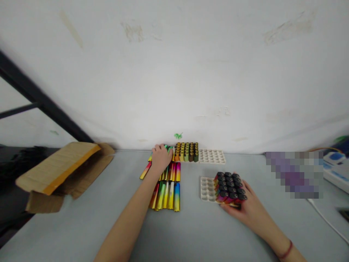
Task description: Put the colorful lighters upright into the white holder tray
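Observation:
My left hand (161,157) lies over the far end of a pile of shiny gradient-coloured tubes (171,196), its fingers curled around green-ended tubes there; the exact grip is partly hidden. My right hand (249,207) grips the right side of a white holed tray (207,189), thumb along the front and fingers behind. Several upright black-topped tubes (230,187) fill the tray's right part, while the holes at its left show bare.
At the back, a block of upright gold-topped tubes (187,151) stands beside another white holed tray (212,156) against the wall. An opened cardboard box (65,167) is at left. A blurred-out purple item (293,176) and a white cable (324,216) lie at right.

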A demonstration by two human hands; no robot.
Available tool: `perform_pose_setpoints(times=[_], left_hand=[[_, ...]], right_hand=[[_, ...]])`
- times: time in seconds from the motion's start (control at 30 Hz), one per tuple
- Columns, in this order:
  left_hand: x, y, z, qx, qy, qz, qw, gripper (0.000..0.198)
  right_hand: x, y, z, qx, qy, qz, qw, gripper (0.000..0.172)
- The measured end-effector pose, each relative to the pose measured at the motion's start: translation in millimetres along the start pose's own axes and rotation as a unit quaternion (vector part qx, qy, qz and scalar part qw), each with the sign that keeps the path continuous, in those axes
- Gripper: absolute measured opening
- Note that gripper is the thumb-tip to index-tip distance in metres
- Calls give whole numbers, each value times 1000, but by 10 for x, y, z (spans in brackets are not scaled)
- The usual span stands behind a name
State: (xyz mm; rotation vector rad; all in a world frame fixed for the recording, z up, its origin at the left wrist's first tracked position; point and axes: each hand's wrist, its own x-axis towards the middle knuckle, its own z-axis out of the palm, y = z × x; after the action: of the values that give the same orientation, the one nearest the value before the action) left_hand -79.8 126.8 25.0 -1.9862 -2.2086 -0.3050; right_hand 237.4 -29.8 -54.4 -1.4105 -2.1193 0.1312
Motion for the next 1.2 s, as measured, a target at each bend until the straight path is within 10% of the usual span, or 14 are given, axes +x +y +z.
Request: perform_pose_setpoints(times=[0.47,0.7,0.87,0.97,1.2], left_hand=[[-40,-296,-156,-50,-51,32,997,39],[-318,-43,-282,-191,96,136,967,37],[-710,561,-249,-327,-101,397,852,88],[-859,847,-116,-354,-196,419,813,110],[-920,910,-30,-399,-244,370,803,80]], right_hand=[[-10,7,5,10,-8,10,1000,51],[16,-49,-12,19,-9,30,999,53],[26,-35,11,21,2,29,999,66],[38,-43,11,20,1,28,999,75],[79,-101,-22,29,7,42,999,85]])
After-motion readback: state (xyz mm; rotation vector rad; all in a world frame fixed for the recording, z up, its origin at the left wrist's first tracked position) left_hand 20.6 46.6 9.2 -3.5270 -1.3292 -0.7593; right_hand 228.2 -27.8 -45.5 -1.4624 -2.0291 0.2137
